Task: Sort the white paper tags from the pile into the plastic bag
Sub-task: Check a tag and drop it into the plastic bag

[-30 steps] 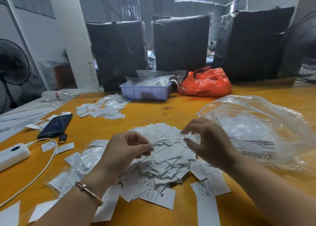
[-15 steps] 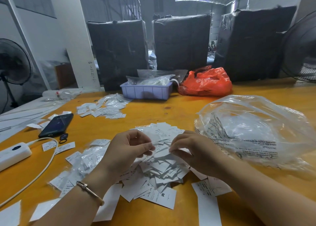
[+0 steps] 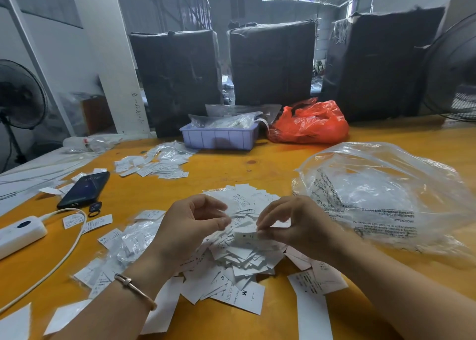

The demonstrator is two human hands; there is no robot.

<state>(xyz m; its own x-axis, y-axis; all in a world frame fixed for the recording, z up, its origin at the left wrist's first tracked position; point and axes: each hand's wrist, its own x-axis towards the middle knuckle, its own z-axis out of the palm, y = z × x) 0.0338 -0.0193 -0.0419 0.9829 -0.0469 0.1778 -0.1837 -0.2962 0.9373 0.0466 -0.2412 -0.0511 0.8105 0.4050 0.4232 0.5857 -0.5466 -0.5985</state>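
A pile of white paper tags point(image 3: 239, 260) lies on the yellow table in front of me. My left hand point(image 3: 190, 226) hovers over the pile's left side and its curled fingers pinch tags at their tips. My right hand point(image 3: 291, 223) is over the pile's right side and pinches a white tag point(image 3: 246, 235) between thumb and fingers. The clear plastic bag point(image 3: 381, 198), crumpled and printed with warning text, lies just right of my right hand.
A phone point(image 3: 83, 189), a white power bank point(image 3: 20, 232) and its cable lie at the left. More tags point(image 3: 154, 164) are scattered farther back. A purple tray point(image 3: 219, 137) and a red bag point(image 3: 309, 123) stand behind, before black wrapped bales.
My right hand came back from the plastic bag to the pile and closed its fingers on a tag. My left hand stayed over the pile's left side.
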